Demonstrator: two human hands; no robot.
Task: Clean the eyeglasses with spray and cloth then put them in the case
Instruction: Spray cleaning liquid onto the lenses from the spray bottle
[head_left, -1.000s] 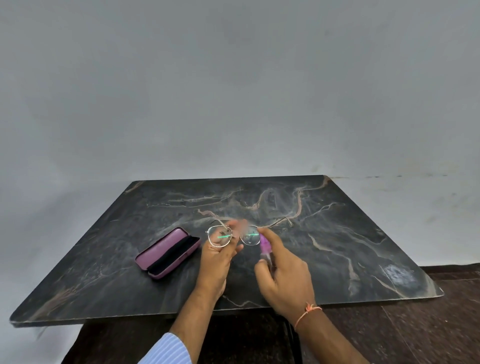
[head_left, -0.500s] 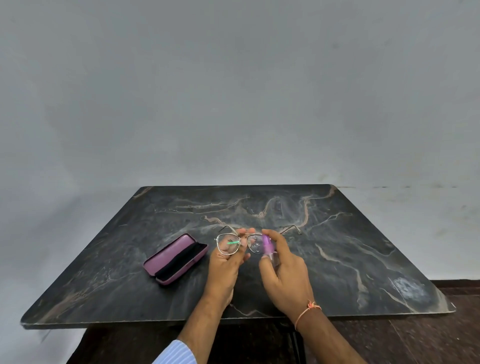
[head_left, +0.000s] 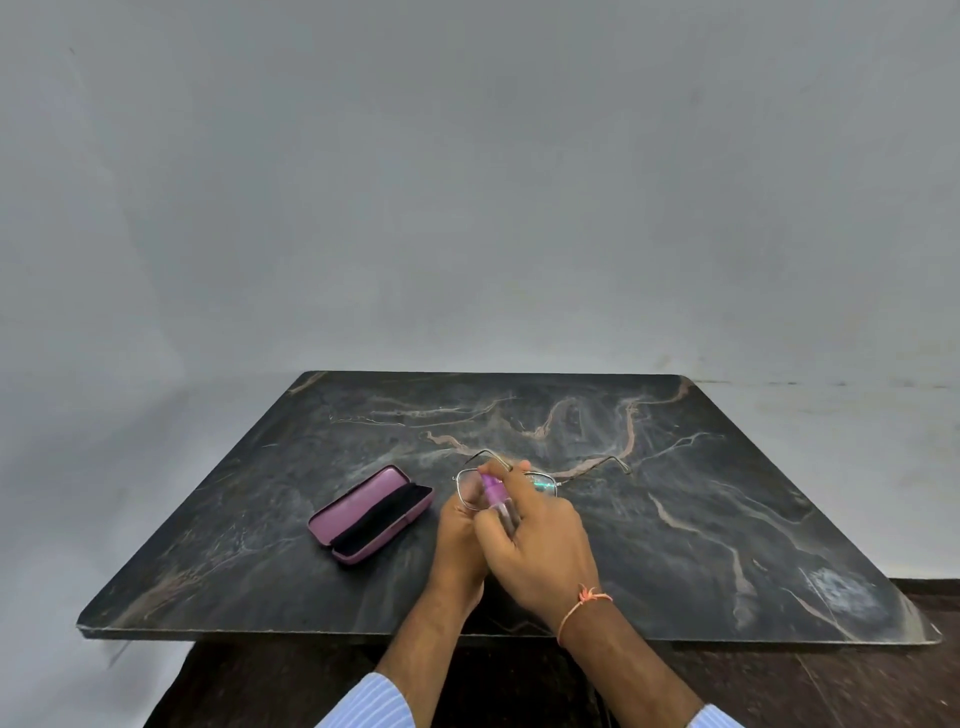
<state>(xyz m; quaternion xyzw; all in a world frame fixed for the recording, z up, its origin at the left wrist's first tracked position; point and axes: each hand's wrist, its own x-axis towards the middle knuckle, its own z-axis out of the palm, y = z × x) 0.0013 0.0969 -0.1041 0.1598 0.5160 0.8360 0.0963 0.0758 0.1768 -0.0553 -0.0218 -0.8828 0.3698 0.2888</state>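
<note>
Head view, from where I watch at the remote station. A dark marbled desk (head_left: 701, 519) stands against a grey wall (head_left: 467, 182), and both of the person's hands work just inside the middle of its near edge.

The left hand (head_left: 460, 545) holds the eyeglasses (head_left: 540, 483) by the left lens rim; its fingers (head_left: 467, 506) are curled about the frame, though the right hand covers most of them, so I cannot tell exactly how they pinch it. The eyeglasses are held up over the desk's centre, lenses toward the camera, both side arms open and pointing to the far edge.

The right hand (head_left: 540, 540) grips the spray bottle (head_left: 496, 496), a small clear tube with a purple top. Its fingers are wrapped round the tube, with one fingertip (head_left: 519, 466) laid over the top. The bottle's purple end lies right in front of the left lens (whether it touches the glass I cannot tell). A thin orange thread (head_left: 579, 605) circles the right wrist, and striped pale-blue sleeves (head_left: 374, 701) show at the bottom of the view.

The case (head_left: 371, 514), pink outside and black inside, lies open on the desk, just left of the hands and nearer the near edge than the far one, apart from the eyeglasses.
</note>
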